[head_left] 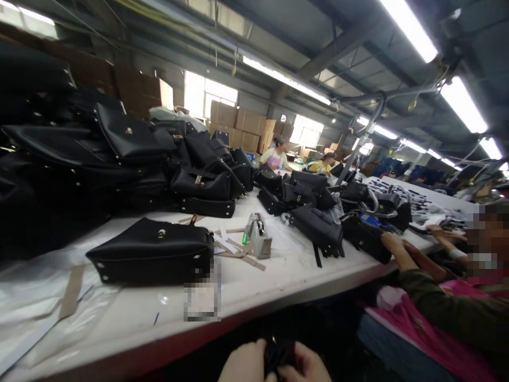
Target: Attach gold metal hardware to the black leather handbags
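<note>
Low in the head view, past the table's front edge, my left hand [243, 363] and my right hand [308, 365] are closed around a bunched black strap-like piece [277, 354]. A small shiny spot shows at its top; the rest is hidden by my fingers and the frame's lower edge. On the table ahead lies a black handbag [155, 252] with a metal clasp and metal studs on its base. Just right of it stands a small grey dispenser-like object [260, 244] with a green part, among loose grey and white strips [238, 249].
Black handbags are heaped at left [131, 138] and mid-table [306, 196]. Clear plastic sheeting [91, 313] covers the white table's [254, 286] near left. At right, a co-worker's hands [393, 244] touch a black bag. Two people [274, 156] sit farther back; cartons [248, 124] stand behind.
</note>
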Tool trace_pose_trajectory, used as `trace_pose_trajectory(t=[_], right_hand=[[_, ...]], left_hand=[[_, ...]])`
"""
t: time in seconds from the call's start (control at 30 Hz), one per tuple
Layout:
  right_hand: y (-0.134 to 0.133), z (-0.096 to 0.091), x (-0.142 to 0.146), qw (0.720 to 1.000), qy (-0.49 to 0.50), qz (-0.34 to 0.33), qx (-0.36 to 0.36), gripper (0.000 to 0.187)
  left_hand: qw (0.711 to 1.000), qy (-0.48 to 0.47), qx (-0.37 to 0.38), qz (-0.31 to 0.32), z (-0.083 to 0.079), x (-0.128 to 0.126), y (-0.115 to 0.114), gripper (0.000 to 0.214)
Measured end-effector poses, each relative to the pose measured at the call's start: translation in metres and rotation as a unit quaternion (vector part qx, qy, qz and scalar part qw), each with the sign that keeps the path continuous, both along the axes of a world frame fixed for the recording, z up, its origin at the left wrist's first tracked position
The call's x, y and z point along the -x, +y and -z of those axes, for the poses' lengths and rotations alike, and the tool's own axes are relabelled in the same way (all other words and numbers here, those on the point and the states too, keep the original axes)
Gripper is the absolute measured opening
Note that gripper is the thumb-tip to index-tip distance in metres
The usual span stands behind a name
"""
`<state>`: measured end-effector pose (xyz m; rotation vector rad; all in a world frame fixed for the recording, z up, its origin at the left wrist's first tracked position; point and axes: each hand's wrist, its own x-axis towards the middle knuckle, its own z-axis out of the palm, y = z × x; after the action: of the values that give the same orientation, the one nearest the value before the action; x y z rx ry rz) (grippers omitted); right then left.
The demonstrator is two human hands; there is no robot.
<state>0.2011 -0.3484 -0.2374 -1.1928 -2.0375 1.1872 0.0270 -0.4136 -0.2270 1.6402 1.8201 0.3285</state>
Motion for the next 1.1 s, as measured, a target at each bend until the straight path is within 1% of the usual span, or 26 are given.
trace_pose_trajectory(t=[0.03,0.1,0.2,0.27,0.37,0.43,0.53,0.67,0.7,0.77,0.87,0.9,0.97,1.07,1.1], right_hand=[[-0.009,0.010,0.001,1.000,0.004,-0.002,0.031,0.031],[-0.022,0.021,-0.002,0.996,0.025,0.005,0.086,0.034],[-0.026,0.024,-0.008,0.994,0.020,0.011,0.110,0.030],[-0.024,0.022,-0.013,0.997,-0.015,-0.001,0.075,0.029],[-0.023,0.018,-0.019,0.999,-0.041,-0.025,0.019,0.033],[-0.023,0.016,-0.022,0.996,-0.078,-0.035,-0.015,0.035],[-0.018,0.014,-0.022,0.983,-0.171,-0.035,-0.062,0.034],[-0.011,0.012,-0.016,0.965,-0.243,-0.042,-0.092,0.023],[-0.011,0.010,-0.013,0.959,-0.261,-0.051,-0.099,0.019],[-0.012,0.006,-0.005,0.935,-0.317,-0.100,-0.121,0.015],[-0.016,-0.001,0.009,0.887,-0.395,-0.190,-0.147,0.021],[-0.018,-0.004,0.013,0.878,-0.405,-0.206,-0.152,0.024],[-0.022,-0.007,0.017,0.882,-0.397,-0.199,-0.159,0.029],[-0.026,-0.012,0.015,0.896,-0.384,-0.133,-0.177,0.038],[-0.027,-0.013,0.013,0.902,-0.374,-0.112,-0.185,0.038]], left_hand=[[1.000,0.005,-0.020,0.005,-0.001,-0.001,-0.003,0.033],[1.000,0.004,-0.023,0.015,-0.003,0.000,-0.008,0.038],[0.999,0.015,-0.030,0.038,-0.001,0.003,-0.010,0.044],[0.998,0.026,-0.029,0.045,0.002,0.005,-0.009,0.043],[0.997,0.050,-0.019,0.048,0.006,0.006,-0.009,0.036],[0.997,0.057,-0.017,0.047,0.008,0.006,-0.008,0.032],[0.998,0.043,-0.013,0.044,0.012,0.006,-0.005,0.030],[0.998,0.017,-0.017,0.051,0.017,0.002,-0.001,0.032],[0.998,0.016,-0.020,0.056,0.018,0.001,-0.001,0.032],[0.997,0.015,-0.021,0.068,0.017,-0.003,0.000,0.029],[0.997,0.016,-0.019,0.075,0.015,-0.006,0.000,0.025],[0.997,0.016,-0.019,0.075,0.015,-0.005,0.000,0.024],[0.997,0.017,-0.019,0.068,0.015,-0.002,0.001,0.025],[0.998,0.015,-0.018,0.056,0.017,0.005,0.001,0.026],[0.998,0.013,-0.018,0.053,0.018,0.007,0.002,0.027]])
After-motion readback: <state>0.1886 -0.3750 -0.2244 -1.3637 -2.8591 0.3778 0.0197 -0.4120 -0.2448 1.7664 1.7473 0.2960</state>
